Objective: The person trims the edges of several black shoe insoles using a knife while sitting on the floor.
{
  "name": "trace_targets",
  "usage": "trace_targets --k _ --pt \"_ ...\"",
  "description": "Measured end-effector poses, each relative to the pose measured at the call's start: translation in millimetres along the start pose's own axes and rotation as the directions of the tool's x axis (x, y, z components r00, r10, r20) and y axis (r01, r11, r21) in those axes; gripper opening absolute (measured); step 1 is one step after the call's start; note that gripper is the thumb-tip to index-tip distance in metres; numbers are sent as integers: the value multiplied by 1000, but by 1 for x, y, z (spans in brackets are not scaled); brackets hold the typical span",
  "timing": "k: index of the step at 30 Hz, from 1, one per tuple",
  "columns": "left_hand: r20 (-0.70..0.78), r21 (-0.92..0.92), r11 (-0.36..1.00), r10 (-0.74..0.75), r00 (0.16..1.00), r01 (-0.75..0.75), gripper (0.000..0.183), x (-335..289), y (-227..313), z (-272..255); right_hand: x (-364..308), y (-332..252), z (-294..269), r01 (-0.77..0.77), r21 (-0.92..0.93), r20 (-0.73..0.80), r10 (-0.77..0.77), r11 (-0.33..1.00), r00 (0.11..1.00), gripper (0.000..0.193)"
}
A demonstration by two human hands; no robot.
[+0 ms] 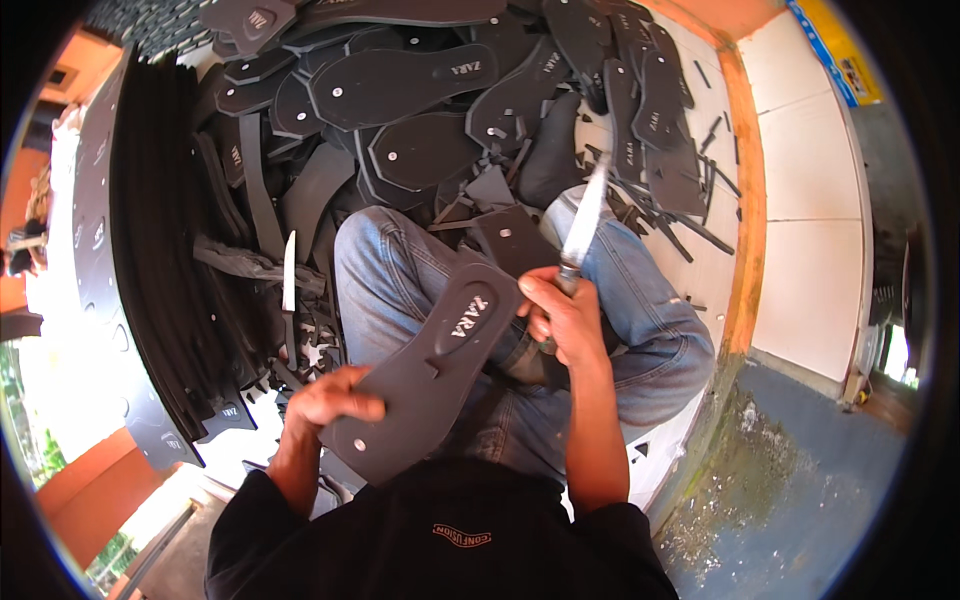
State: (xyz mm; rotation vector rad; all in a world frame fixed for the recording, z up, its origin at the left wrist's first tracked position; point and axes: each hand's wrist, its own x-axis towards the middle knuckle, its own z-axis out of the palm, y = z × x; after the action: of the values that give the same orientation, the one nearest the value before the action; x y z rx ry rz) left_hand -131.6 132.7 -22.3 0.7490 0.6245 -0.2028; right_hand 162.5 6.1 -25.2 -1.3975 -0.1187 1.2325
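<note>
Left hand [335,398] pinching 1 black sole [425,388], right hand [572,318] wrapped around 1 knife [584,222], more soles [425,150] piled beyond

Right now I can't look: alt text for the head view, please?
The left hand holds a dark sole and the right hand a knife, blade pointing forward, above crossed legs in jeans. Ahead lies a heap of similar soles and offcuts; at left stands a stack of dark sheets.

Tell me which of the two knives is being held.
The knife gripped in the right hand. The other knife lies to the left of the blue jeans, and no hand touches it.
</note>
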Motion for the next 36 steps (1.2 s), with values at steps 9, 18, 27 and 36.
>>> trace_targets --k 9,18,27,36 --pt "-333 -527 577 536 776 -624 72 87 31 41 -89 67 -45 358 -88 -284 -367 930 886 10" --pt "-396 139 918 396 829 -372 16 106 80 48 -136 82 -44 164 -435 -91 -224 886 970 19" --pt "-204 -54 997 40 978 -52 33 100 40 80 -112 83 -39 107 -767 -163 -353 633 921 35" --pt "-182 96 995 17 983 1 30 97 53 91 -106 81 -46 109 -809 -117 -340 577 933 30"
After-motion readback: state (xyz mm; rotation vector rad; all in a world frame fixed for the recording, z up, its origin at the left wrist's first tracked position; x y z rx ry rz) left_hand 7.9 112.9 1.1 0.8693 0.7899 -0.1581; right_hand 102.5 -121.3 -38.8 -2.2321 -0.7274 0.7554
